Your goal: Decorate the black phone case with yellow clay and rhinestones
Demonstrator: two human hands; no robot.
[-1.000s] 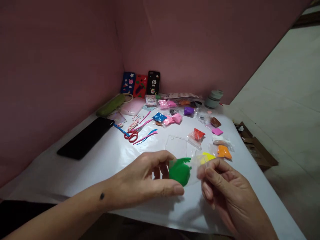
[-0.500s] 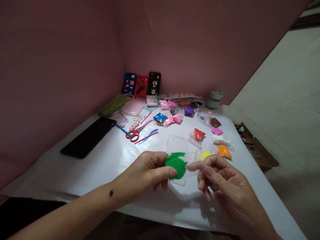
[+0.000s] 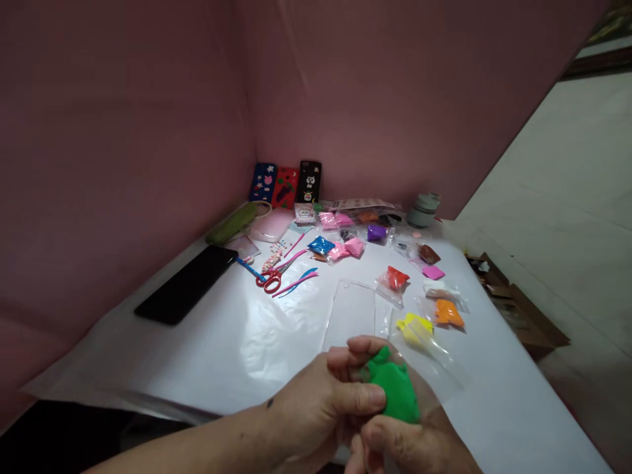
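Note:
A transparent bag of green modelling clay [image 3: 396, 393] is between my two hands, low in the head view. My left hand [image 3: 318, 400] presses its thumb on the clay's left side, with its fingers behind. My right hand [image 3: 424, 444] grips the lower edge, its thumb close below the left one; part of it shows through the plastic. Just beyond the hands lies a transparent phone case [image 3: 351, 309], its near end hidden. To the right is a bag of yellow clay [image 3: 415, 329].
Red clay [image 3: 396, 278], orange clay [image 3: 448, 314] and several other clay packets spread to the right and back. Red-handled scissors [image 3: 269, 281] and modelling tools [image 3: 296, 283] lie left of centre, near a black tablet-like slab [image 3: 186, 286]. Decorated phone cases [image 3: 286, 186] lean on the pink wall.
Both hands have drawn the green clay bag down and nearer to me, tilting it. The right hand has shifted under the bag beside the left. The yellow clay bag is now more visible.

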